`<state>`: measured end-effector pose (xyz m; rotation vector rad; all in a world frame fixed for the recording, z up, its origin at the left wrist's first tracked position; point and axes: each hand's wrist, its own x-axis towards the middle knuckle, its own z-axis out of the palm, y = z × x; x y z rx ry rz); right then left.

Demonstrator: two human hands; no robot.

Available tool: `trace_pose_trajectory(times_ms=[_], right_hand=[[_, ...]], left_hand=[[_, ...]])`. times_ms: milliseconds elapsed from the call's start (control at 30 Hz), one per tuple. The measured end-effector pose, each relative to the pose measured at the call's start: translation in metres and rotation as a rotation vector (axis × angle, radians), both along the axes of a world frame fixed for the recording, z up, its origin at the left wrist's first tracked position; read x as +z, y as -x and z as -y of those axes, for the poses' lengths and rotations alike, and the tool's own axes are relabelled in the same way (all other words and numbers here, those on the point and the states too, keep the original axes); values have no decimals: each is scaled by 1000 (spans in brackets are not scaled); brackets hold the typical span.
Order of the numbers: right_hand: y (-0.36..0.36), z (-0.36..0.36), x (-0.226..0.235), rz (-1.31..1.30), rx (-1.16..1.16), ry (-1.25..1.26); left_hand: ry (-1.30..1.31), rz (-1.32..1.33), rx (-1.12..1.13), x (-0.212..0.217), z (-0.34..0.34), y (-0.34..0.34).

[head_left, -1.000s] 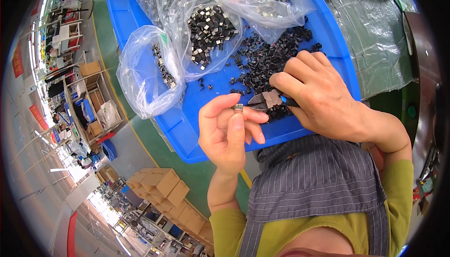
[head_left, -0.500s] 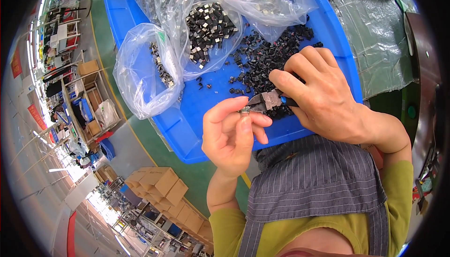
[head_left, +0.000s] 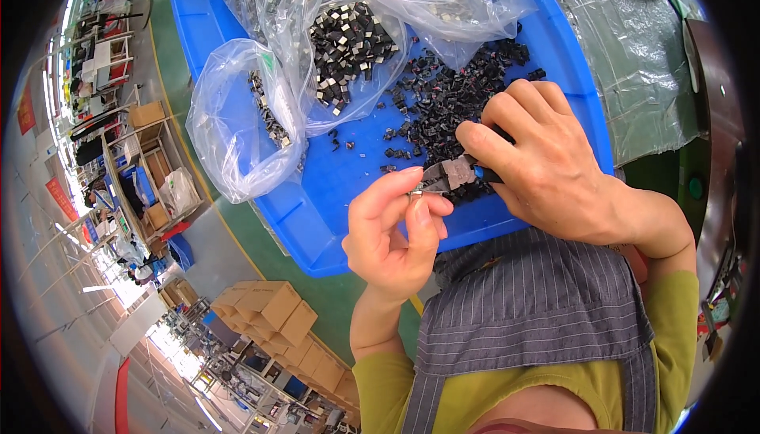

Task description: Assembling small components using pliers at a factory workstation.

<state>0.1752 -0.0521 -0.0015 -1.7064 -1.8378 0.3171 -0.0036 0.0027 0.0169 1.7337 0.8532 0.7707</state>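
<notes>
Clearly, at the left of the blue tray point(head_left: 317, 250), a clear bag point(head_left: 207, 157) was spread with its mouth wide. Right of it, over the tray's near side, a small metal part point(head_left: 416, 193) was pinched between the thumb and forefinger of the left hand point(head_left: 396, 232). The pliers point(head_left: 458, 171) were pointed at it; their tips were set right by the part, though whether they were clamped on it could not be told. Their handles were gripped by the right hand point(head_left: 542, 161), beside the heaped black pieces point(head_left: 451, 101). The hands were held apart, bridged by the tool. Good work here would probably be helped by a steady pinch, fingertips kept clear of the jaws, and a controlled squeeze. Marks on a red banner point(head_left: 58, 194) and cardboard boxes point(head_left: 273, 311) were too small to be read; no brand could be made out.
</notes>
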Motion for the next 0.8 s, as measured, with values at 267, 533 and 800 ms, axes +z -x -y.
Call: trace_pose_trajectory(times_ms=[267,533,800], right_hand=[[1,0,1,52,4,-6],[2,1,0,42,40,45],[3,1,2,-10,85,140]], left_hand=[[-11,-7,-11,2,1,0],[37,-2,-12,1,1,-1],[72,11,40,0,3,-3]])
